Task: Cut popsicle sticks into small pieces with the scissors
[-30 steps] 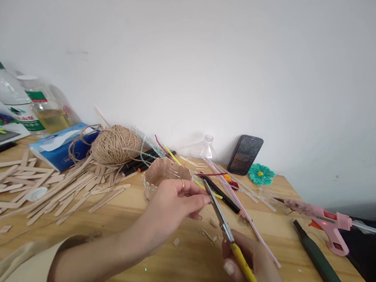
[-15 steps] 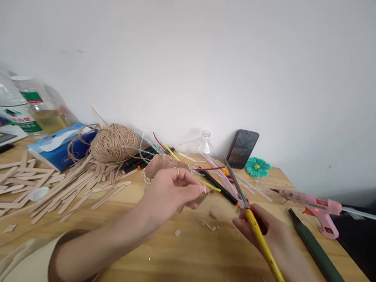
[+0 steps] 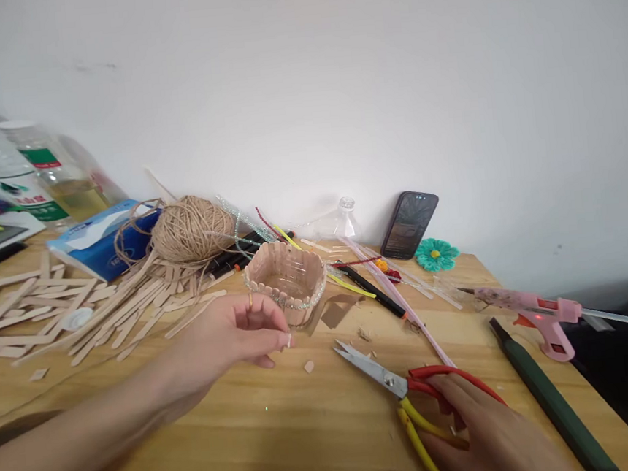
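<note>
Clearly, L hand (image 3: 240, 336) pinches tiny pale bit (image 3: 288, 340) btwn fingers; R hand (image 3: 487, 425) w/ fingers round scissors (image 3: 388, 380).

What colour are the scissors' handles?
One red handle and one yellow handle, clearest in the head view.

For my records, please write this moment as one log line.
left hand: pinching pale piece; right hand: holding open scissors; basket: on table

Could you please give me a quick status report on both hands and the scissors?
Left hand pinching small pale piece. Right hand holding scissors, blades slightly parted. Loose scraps near blades.
</note>
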Tool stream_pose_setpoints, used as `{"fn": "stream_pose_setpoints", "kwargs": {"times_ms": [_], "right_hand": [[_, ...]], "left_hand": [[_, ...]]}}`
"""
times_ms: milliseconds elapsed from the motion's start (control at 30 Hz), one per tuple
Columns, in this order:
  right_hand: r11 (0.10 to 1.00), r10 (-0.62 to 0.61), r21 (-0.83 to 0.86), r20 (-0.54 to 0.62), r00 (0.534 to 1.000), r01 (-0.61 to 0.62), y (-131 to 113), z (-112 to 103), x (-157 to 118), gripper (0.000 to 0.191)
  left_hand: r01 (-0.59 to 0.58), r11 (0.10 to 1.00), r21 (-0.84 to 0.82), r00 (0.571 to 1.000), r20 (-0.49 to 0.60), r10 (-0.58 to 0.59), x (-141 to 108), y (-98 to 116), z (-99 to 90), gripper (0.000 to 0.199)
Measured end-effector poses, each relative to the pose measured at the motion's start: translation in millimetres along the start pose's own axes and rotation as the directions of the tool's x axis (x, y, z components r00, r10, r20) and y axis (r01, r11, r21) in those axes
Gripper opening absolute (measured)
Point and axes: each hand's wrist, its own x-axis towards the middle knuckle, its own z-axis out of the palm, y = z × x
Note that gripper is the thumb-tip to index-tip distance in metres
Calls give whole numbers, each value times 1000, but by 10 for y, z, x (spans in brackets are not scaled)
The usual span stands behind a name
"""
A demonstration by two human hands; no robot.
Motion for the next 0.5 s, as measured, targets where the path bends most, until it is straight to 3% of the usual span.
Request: {"fn": "stream_pose_setpoints", "kwargs": {"times_ms": [167, 333, 500], "right_hand": [[999, 2, 41, -83, 997, 2, 65, 10, 68, 31], [993, 117, 17, -197, 973, -116, 150, 21, -9, 32], [993, 39, -107, -149, 988, -55, 202, 145, -54, 36]], "left_hand": [[61, 998, 16, 998, 21, -62, 18, -198, -37, 7], [110, 993, 37, 988, 101, -114, 93, -327, 50, 7], [170, 984, 54, 975, 137, -176, 163, -374, 123, 11]]}}
